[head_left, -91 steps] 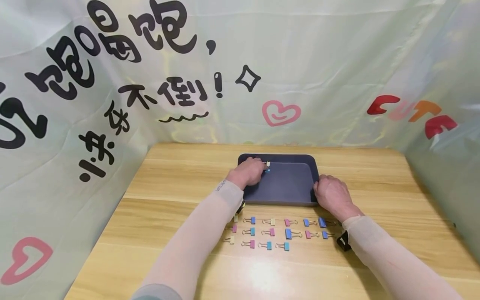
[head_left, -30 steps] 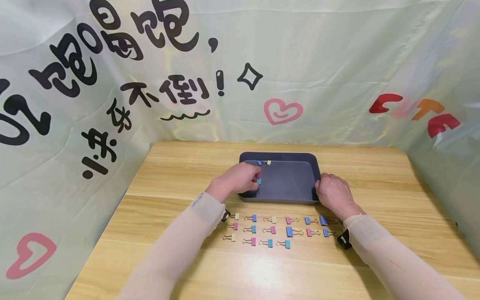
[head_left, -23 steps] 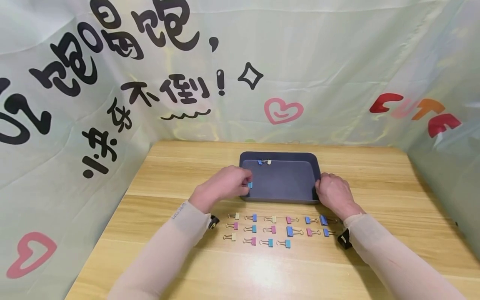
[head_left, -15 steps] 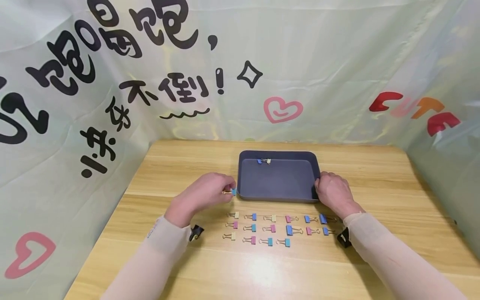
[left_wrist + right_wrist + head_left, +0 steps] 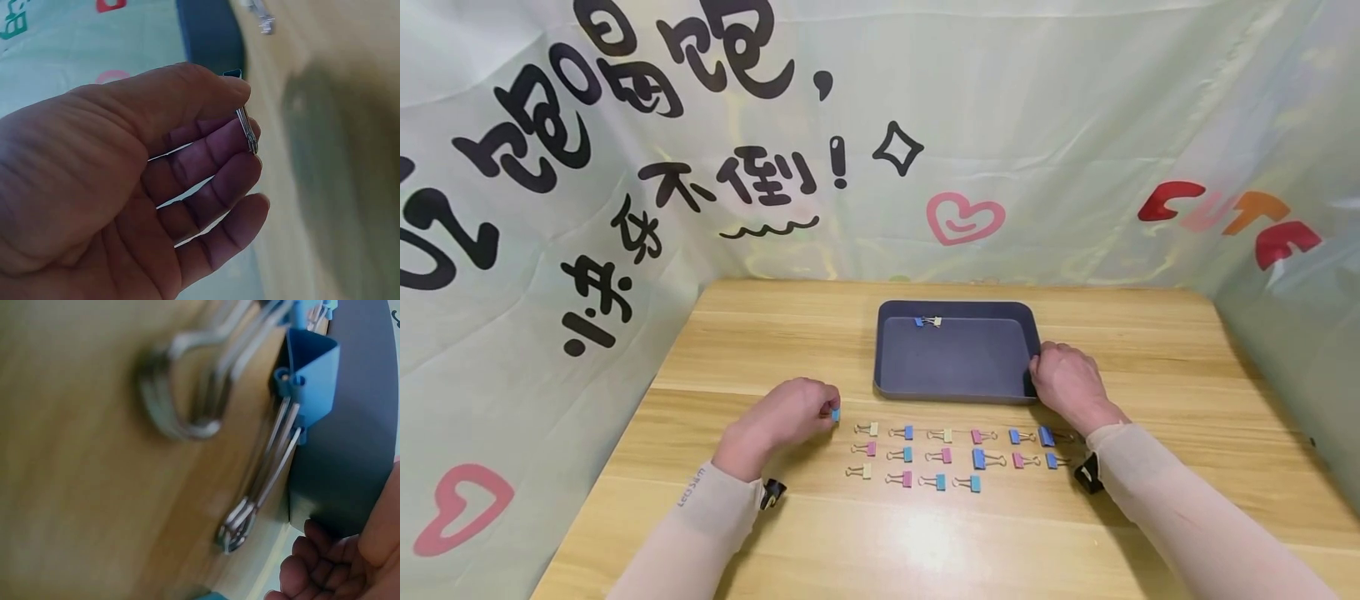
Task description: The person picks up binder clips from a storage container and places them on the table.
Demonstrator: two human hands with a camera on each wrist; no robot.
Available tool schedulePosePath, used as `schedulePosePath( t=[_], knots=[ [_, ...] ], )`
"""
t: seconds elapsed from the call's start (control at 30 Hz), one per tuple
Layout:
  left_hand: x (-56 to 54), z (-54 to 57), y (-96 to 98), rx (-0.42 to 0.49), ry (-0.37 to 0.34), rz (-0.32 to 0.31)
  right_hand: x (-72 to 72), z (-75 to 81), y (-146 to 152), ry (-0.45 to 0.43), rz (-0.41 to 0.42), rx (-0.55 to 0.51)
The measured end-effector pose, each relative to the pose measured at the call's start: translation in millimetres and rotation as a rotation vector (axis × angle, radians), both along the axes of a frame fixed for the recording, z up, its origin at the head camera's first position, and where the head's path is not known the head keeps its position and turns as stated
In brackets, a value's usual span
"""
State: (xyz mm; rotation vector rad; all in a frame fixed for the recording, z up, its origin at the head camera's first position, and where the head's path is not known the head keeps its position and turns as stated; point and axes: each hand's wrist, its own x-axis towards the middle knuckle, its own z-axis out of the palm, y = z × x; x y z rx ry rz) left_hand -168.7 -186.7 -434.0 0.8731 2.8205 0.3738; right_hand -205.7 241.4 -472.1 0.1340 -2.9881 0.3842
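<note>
My left hand (image 5: 782, 421) is over the table left of the clip rows, pinching a light-blue binder clip (image 5: 836, 414) between thumb and fingers. In the left wrist view the thumb presses the clip's wire handles (image 5: 245, 125) against the fingers, and the clip body is mostly hidden. My right hand (image 5: 1070, 379) grips the right side of a dark grey tray (image 5: 955, 397), its fingers curled at the tray wall (image 5: 350, 456) in the right wrist view. Inside the tray, at the back left, lie a blue binder clip (image 5: 919, 322) and a pale yellow one (image 5: 936, 322).
In front of the tray, several binder clips lie in rows on the wooden table (image 5: 760, 333), among them a pink clip (image 5: 906, 480), a yellow clip (image 5: 872, 429) and a larger blue clip (image 5: 979, 459). A printed cloth (image 5: 1037, 125) walls the table at the back and sides.
My left hand has lifted the light-blue binder clip out of the tray and carried it left and toward me, over the table. The right hand has stayed at the tray's side.
</note>
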Motion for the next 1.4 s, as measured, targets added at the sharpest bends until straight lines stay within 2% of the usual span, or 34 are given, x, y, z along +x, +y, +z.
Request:
schedulePosePath(
  t=[0.1, 0.3, 0.67, 0.93, 1.07, 1.2, 1.3, 1.4],
  knots=[
    [0.6, -7.1, 1.2, -0.004, -0.009, -0.014, 0.1, 0.0, 0, 0.001, 0.000, -0.001],
    [2.0, -14.1, 3.2, -0.008, -0.052, 0.007, 0.6, 0.9, -1, 0.014, 0.002, -0.007],
    [5.2, -19.4, 2.9, 0.008, -0.010, -0.013, -0.2, 0.7, -1, 0.011, -0.001, 0.000],
    [5.7, -19.2, 3.5, 0.000, -0.017, -0.006, 0.2, 0.8, -1, 0.014, 0.004, -0.003],
    [4.8, -12.5, 5.5, -0.004, -0.045, 0.020, 0.3, 1.0, -1, 0.013, 0.004, -0.004],
    [-0.8, 2.2, 11.7, 0.024, -0.063, 0.068, 0.0, 1.3, -1, 0.009, 0.004, 0.000],
    [-9.5, 15.3, 20.6, 0.044, -0.039, 0.089, 0.1, 1.5, -2, 0.007, 0.004, 0.006],
    [-23.5, 27.4, 34.6, 0.067, -0.010, 0.086, 0.5, 1.0, -2, 0.004, 0.001, 0.009]
  ],
)
